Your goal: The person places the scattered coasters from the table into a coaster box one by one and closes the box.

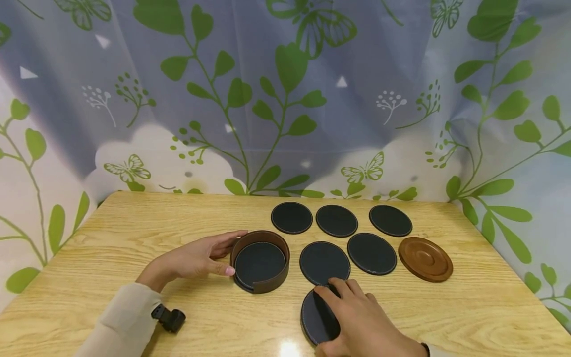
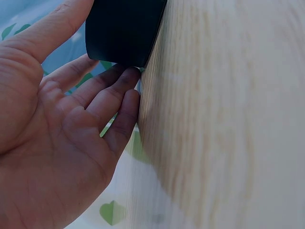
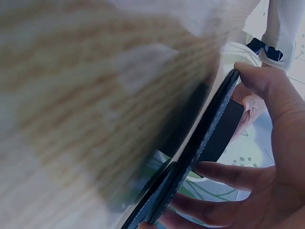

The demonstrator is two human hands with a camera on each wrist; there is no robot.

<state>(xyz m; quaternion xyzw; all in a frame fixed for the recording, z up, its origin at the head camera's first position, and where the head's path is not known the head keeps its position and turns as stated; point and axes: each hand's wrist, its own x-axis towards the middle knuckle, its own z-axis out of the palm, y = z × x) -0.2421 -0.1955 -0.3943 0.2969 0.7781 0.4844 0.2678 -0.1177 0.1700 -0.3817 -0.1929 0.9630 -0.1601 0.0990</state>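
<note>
On the table, a round dark-brown coaster holder (image 1: 282, 271) stands upright, a black coaster (image 1: 259, 263) visible inside it. My left hand (image 1: 196, 258) lies along the holder's left side, thumb at the front and fingers toward the back; its fingertips touch the holder wall (image 2: 121, 33) in the left wrist view. Nearer the front, my right hand (image 1: 361, 317) spans a round black stitched coaster (image 1: 314, 317) from above, thumb on the near edge, fingers at the far edge. In the right wrist view this coaster (image 3: 200, 136) shows a layered edge, so it may be more than one.
Behind the right hand lie two black coasters (image 1: 324, 263) (image 1: 372, 253), the first close to its fingertips. Further back is a row of three, including a left coaster (image 1: 292, 217). A brown wooden disc (image 1: 426, 259) lies at right. A patterned curtain (image 1: 285, 99) hangs behind the table.
</note>
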